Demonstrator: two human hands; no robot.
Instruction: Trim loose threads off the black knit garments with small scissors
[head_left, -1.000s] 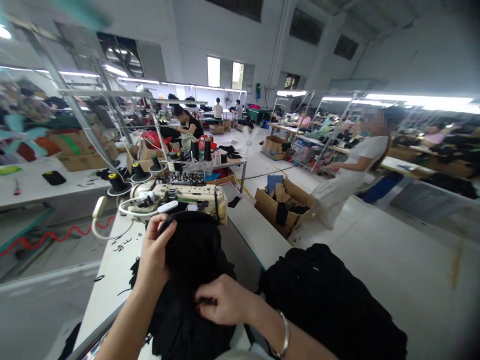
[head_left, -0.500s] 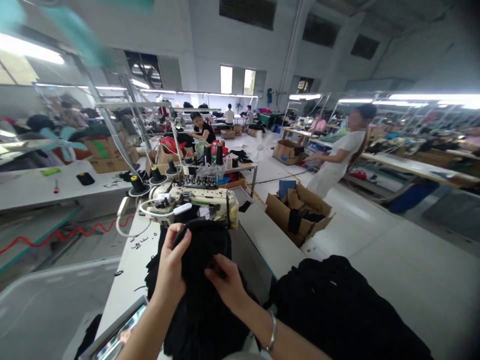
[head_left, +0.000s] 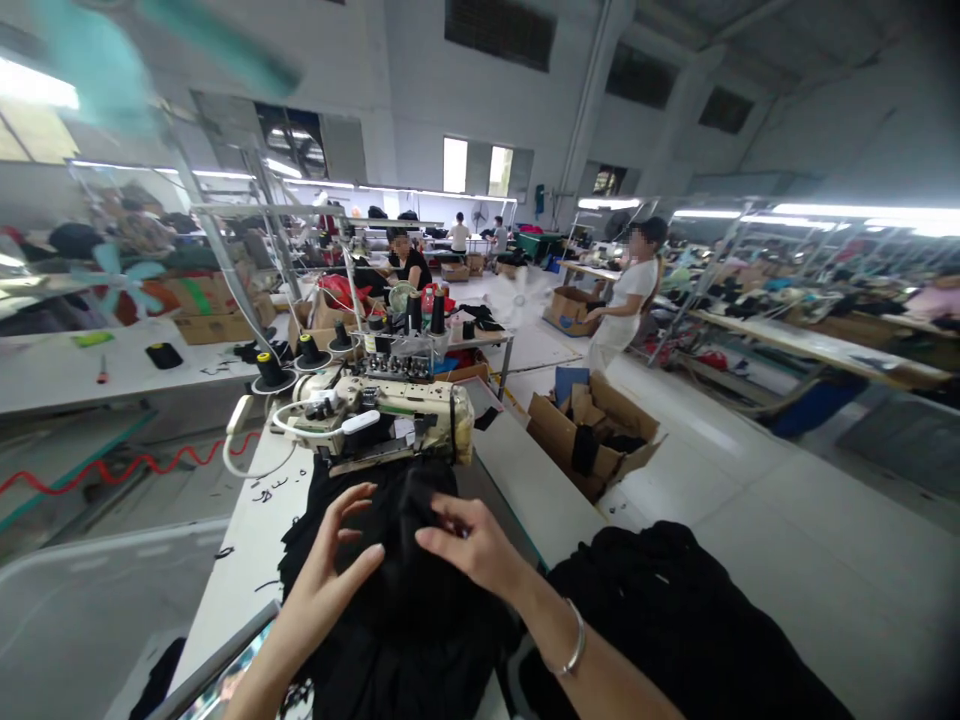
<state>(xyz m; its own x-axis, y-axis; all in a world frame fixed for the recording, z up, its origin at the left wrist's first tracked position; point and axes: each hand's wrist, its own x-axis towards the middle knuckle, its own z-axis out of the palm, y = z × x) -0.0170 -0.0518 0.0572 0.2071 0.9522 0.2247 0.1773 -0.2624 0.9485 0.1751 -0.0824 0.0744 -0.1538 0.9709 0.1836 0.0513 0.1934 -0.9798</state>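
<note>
We're apparently arranging black fabric [head_left: 405, 630], sewing machine [head_left: 397, 398] at twelve o'clock. Our right hand [head_left: 484, 550] pinches it; our left hand [head_left: 328, 572], spread and empty, next needs a grip.

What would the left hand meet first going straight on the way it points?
Probably the heaped black fabric ahead of the left hand, before the long cream sewing machine; depth is unclear.

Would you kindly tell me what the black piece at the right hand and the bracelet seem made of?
Black piece: probably soft fabric with a matte finish, since it drapes in folds; the weave is unreadable. Bracelet: likely polished metal, judging by its silvery shine.
</note>
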